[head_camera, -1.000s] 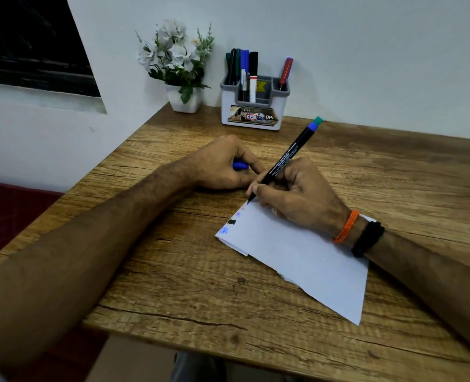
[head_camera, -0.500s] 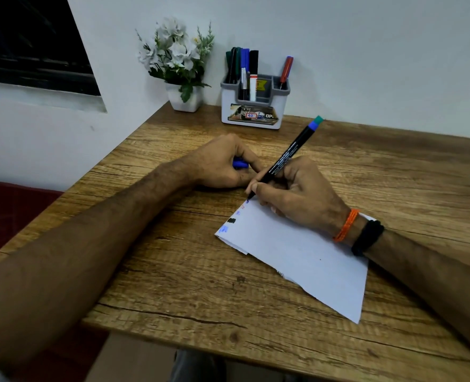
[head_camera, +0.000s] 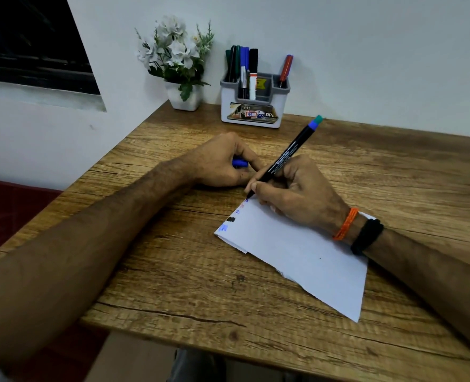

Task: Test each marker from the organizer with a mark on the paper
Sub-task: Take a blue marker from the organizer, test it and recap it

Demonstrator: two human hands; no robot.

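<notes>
The right hand [head_camera: 297,191] pinches one black marker [head_camera: 285,155] near its point, the tip down at the far left corner of the paper [head_camera: 305,252], its blue and green end tilted up and away. The left hand [head_camera: 222,164] lies curled on the table [head_camera: 173,271] just beside it, fingers closed round one blue cap [head_camera: 240,162]. Down the paper's left edge I count about five small marks: blue at the tip, two faint reddish ones, one solid black, one light blue. The sheet is a single one, folded or doubled at its near left edge. At the back against the wall stands one organizer [head_camera: 251,106] with about five markers upright in it, four bunched at the left and a red one [head_camera: 286,70] alone at the right. One flower pot [head_camera: 182,99] sits beside it. Two bands ring the right wrist, one orange [head_camera: 345,223], one black [head_camera: 366,235].
</notes>
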